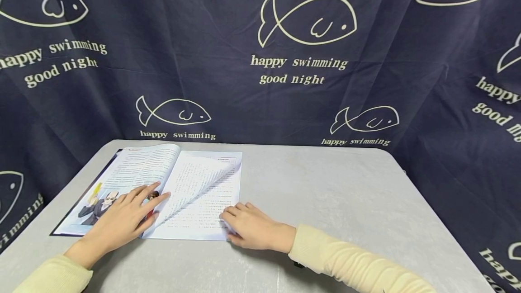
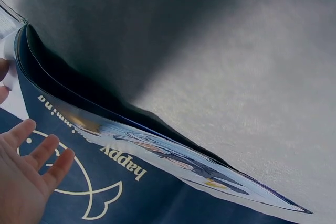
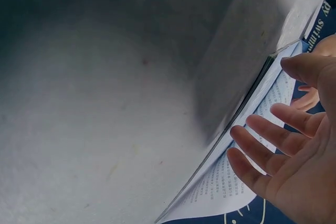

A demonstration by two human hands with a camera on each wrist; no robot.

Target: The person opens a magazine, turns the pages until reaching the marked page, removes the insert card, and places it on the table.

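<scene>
Head view: hands (image 1: 124, 216) (image 1: 256, 227) palm-down at book (image 1: 189, 184)

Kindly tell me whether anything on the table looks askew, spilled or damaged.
One page of the open book curls up diagonally across its right side, looking askew because it isn't lying flat; I see no spill or damage.

The book (image 1: 185, 189) lies on the left side of the table (image 1: 325, 193), with a cloth (image 1: 277, 112) hanging behind.
</scene>
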